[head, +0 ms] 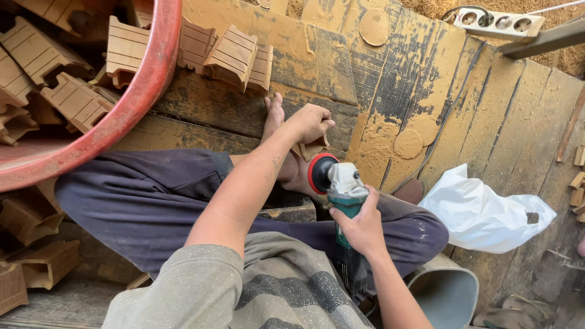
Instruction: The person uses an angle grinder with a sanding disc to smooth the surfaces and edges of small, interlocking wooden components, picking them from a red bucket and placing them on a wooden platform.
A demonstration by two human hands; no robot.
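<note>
- The left hand [311,122] is closed tight round a small wooden piece [314,146]; only the lower edge of the piece shows under the fingers.
- The piece sits just above and touching, or nearly touching, the red disc [317,172] of the grinder [344,189]; which of the two cannot be told.
- The right hand [362,228] is wrapped shut round the grinder's green body, behind the grey head, with the disc pointing toward the left hand.
- The piece looks light, stiff and dusty, so probably a little slippery; it seems best pinched by the end away from the disc, as the fingers sit close to the abrasive.
- The grinder is likely the heavier thing and seems to want a full-palm hold on the body.
- A bare foot [274,116] lies just beyond the left hand, on sawdust-covered boards [390,73].
- Far off to the left hand's side, a red tub [131,100] holds more grooved wooden blocks [73,97]; more blocks [234,58] stand beyond it.
- To the outer side of the right hand lies a white bag [481,213].
</note>
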